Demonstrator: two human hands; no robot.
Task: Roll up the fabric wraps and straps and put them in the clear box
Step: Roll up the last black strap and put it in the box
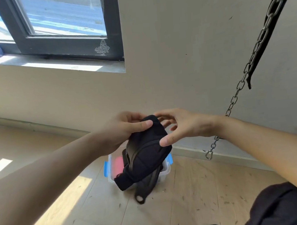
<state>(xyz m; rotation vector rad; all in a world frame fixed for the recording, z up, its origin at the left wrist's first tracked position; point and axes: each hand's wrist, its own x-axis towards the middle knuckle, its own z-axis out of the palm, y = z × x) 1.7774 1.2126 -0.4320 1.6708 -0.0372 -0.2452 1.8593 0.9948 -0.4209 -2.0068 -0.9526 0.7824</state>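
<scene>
The black padded fabric wrap (146, 156) hangs in the air directly above the clear plastic box with blue latches (166, 174), which stands on the pale wooden floor (192, 197) near the wall. The left hand (121, 131) grips the wrap's upper end, thumb pressed on its front and fingers curled behind. The right hand (183, 124) is loose and spread, its thumb tip resting on the wrap's side. Its other fingers seem to hover clear, though the wrap hides part of them.

To roll it well, the left hand should hold the top as the core while the right gathers the dangling lower flap and the looped strap tail (141, 198) upward, tight and even.

A pink item (118, 165) already lies in the box, taking up room. To the right a steel chain (247, 65) with a carabiner (209, 155) hangs close to the right forearm, and a swing of the elbow could catch on it.
</scene>
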